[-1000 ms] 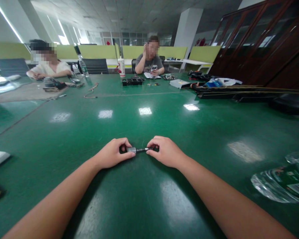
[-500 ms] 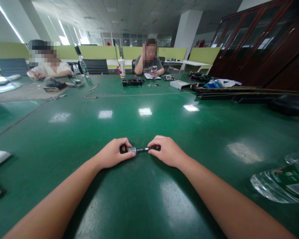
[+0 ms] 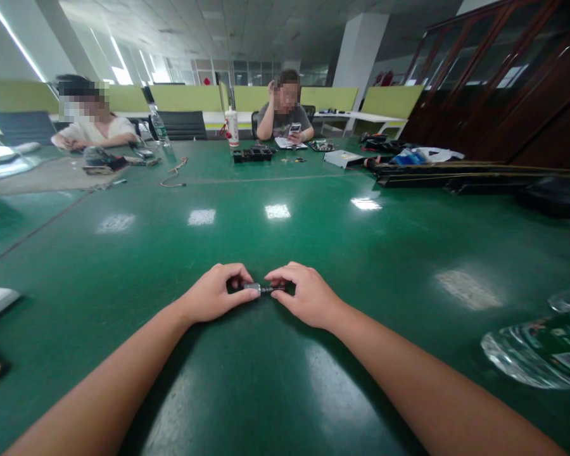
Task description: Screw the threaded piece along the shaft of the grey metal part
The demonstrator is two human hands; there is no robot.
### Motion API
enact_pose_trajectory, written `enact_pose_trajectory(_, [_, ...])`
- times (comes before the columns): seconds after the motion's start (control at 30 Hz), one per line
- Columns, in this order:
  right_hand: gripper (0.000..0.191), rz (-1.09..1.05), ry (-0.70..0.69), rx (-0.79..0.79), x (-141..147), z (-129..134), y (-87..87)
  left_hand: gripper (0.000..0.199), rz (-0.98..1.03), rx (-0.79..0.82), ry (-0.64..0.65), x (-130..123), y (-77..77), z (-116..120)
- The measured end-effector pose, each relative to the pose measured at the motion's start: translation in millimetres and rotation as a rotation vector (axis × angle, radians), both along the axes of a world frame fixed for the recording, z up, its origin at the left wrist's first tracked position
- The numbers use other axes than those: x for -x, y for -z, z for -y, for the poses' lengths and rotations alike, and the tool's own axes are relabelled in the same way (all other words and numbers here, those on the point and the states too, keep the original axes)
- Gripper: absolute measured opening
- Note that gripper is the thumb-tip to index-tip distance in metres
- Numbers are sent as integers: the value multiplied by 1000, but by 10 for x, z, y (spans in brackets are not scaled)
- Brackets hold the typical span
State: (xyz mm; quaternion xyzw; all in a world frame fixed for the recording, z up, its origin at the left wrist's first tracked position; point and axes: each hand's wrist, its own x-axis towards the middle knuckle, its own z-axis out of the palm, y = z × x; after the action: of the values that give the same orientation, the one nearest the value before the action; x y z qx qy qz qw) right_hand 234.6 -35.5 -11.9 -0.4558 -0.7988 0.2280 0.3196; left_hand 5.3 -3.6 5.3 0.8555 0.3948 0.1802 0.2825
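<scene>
Left hand (image 3: 218, 292) pinches grey cylinder (image 3: 253, 290); right hand (image 3: 311, 296) narrow around dark shaft (image 3: 266, 290), grip unclear; right-side bottle (image 3: 536, 354): contents unclear.

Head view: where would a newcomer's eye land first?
First, probably, the glossy green table that fills most of the view, with bright reflections across it. Next, near its middle, the left hand grips the grey end of a small metal part, with the right hand at its dark end. A clear bottle with a green label, cut off by the right edge, also stands out.
</scene>
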Motion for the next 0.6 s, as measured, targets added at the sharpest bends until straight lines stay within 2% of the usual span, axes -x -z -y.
enact_pose_trajectory(0.13, [24, 24, -22, -30, 1, 0, 3, 28, 13, 24, 3, -1, -5, 1])
enact_pose_trajectory(0.6, [19, 107, -68, -40, 45, -7, 21, 25, -67, -49, 28, -9, -20, 2])
